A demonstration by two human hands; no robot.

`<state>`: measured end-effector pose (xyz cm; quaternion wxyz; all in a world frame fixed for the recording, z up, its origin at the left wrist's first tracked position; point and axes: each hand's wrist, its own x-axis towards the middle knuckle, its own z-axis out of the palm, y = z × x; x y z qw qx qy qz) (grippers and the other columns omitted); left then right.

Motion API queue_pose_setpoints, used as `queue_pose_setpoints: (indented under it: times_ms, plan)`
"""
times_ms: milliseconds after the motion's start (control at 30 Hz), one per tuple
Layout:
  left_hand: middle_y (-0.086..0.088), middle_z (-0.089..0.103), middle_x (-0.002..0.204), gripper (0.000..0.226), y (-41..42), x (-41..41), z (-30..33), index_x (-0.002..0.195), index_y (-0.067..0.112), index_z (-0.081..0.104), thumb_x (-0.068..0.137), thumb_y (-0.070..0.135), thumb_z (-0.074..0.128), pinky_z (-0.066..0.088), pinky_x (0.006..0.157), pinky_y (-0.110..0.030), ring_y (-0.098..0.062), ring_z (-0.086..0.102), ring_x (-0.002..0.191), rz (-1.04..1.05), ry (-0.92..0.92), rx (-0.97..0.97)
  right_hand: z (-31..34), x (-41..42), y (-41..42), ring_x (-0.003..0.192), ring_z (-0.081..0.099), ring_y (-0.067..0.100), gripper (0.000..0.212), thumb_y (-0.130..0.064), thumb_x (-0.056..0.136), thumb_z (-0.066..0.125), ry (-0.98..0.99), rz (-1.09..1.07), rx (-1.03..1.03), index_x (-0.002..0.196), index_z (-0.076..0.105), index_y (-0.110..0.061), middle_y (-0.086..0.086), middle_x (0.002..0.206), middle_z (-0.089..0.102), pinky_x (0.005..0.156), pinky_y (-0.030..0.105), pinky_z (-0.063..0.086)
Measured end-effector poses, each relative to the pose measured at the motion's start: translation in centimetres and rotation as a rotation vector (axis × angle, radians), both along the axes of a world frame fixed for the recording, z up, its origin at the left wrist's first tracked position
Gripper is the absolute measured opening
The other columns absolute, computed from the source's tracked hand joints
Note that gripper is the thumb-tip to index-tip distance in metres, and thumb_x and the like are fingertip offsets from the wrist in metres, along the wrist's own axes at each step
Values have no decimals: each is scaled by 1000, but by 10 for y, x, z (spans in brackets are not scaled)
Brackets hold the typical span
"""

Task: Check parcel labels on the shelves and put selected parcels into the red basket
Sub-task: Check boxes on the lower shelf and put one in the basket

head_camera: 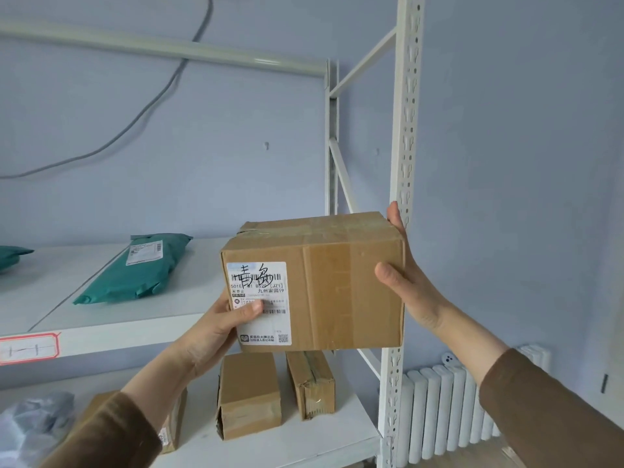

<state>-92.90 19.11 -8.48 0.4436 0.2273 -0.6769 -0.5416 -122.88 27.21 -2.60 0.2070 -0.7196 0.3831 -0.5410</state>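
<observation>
I hold a brown cardboard parcel (pixel 337 282) in the air in front of the shelf's right end, with both hands on it. Its white shipping label (pixel 259 298), with barcodes and black handwriting, faces me on the left part of the front. My left hand (pixel 224 324) grips the lower left corner, thumb lying across the label. My right hand (pixel 405 282) clasps the right side, fingers reaching behind the box. No red basket is in view.
A green mailer bag (pixel 135 268) lies on the white upper shelf (pixel 118 329), another green bag (pixel 11 256) at the far left. Below stand two cardboard boxes (pixel 250 396) (pixel 312 383) and a grey bag (pixel 30 427). A white shelf post (pixel 401 163) and a radiator (pixel 449 407) are at right.
</observation>
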Motion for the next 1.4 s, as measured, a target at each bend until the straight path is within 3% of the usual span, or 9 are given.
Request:
queue_pose_setpoints:
  times_ms: [133,233,533,633,767,833,967,1133,1400]
  plan:
    - [-1,60,150,109,-1,-2,17,157,27,41,69,89,63,39,115,-50,-24,57,140,-12,1,-48,0,-7,-11,129,58,2,92,-79,71,68,-300,-45,185,151,35,-49,-26,137,61,95,26,52]
    - [12,45,162,107,-11,-3,27,162,48,20,70,98,44,19,124,-53,-13,36,153,3,44,-43,-2,-16,-18,87,78,20,50,-65,94,52,-600,-90,394,116,71,-25,4,101,80,74,36,56]
    - [33,-1,168,116,-3,-82,2,155,66,-2,65,87,68,6,129,-55,-4,4,158,84,62,42,-13,26,-72,110,65,38,75,-74,71,65,-1104,-191,518,130,57,-28,8,119,69,92,68,50]
    - [27,-4,171,122,-22,-114,-3,154,65,-11,68,83,75,10,130,-52,-4,-1,160,70,24,2,-15,42,-93,106,68,33,85,-75,69,65,-1121,-240,496,135,49,-25,10,120,69,90,60,54]
    - [20,52,150,86,-60,-121,26,156,57,15,92,53,72,41,106,-27,1,50,134,142,135,69,-12,38,-116,116,53,21,88,-77,75,64,-967,-341,512,144,41,-28,0,134,59,96,45,34]
    - [15,62,137,70,-85,-117,39,151,50,31,94,47,71,47,107,-36,-7,60,124,137,163,139,-4,32,-131,121,51,22,93,-78,76,63,-877,-341,538,150,37,-28,0,139,56,93,42,32]
    - [-3,65,133,43,-132,-117,53,145,38,47,103,37,58,57,86,-39,-22,65,112,195,181,224,2,20,-177,124,58,24,108,-78,63,66,-826,-313,566,154,38,-28,2,141,60,94,40,47]
    - [2,67,129,44,-176,-118,56,146,40,45,104,38,58,57,84,-35,-18,66,111,229,143,252,4,20,-220,139,47,25,129,-86,47,65,-752,-303,599,159,30,-31,0,153,50,114,48,31]
    - [4,60,144,60,-214,-123,47,158,41,31,104,39,58,54,87,-32,-16,61,123,247,36,216,-14,11,-259,149,33,27,102,-73,83,61,-720,-338,628,163,19,-26,3,164,34,121,48,24]
